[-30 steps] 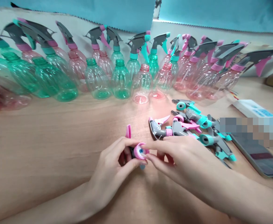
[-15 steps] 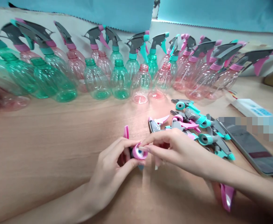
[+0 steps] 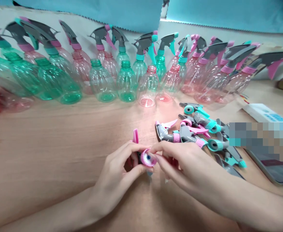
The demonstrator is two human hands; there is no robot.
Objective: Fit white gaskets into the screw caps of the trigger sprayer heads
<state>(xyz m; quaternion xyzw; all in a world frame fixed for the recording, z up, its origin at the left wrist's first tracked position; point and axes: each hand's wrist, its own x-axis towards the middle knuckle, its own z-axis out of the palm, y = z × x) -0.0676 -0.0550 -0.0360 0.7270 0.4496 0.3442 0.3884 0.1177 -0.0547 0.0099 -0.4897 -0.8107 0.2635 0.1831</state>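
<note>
Evidently, green open-necked bottles [image 3: 126, 82] and pink open-necked bottles [image 3: 148, 85] stand along the back of the worktop [image 3: 83, 129], with pink spray bottles [image 3: 190, 85] fitted with grey trigger tops at the right; through the shine, I cannot tell whether any of them hold liquid. Nearer, the left hand [image 3: 116, 167] is curled round a pink-collared spray head [image 3: 143, 162], its collar facing the viewer and showing a white inside with a dark blue centre, its pink trigger [image 3: 135, 136] pointing up. The right hand [image 3: 182, 161] has thumb and forefinger drawn narrow at the collar's rim; I cannot tell whether they grip anything. Beside it lies a pile of loose spray heads [image 3: 186, 133], pink-collared and turquoise-collared
</note>
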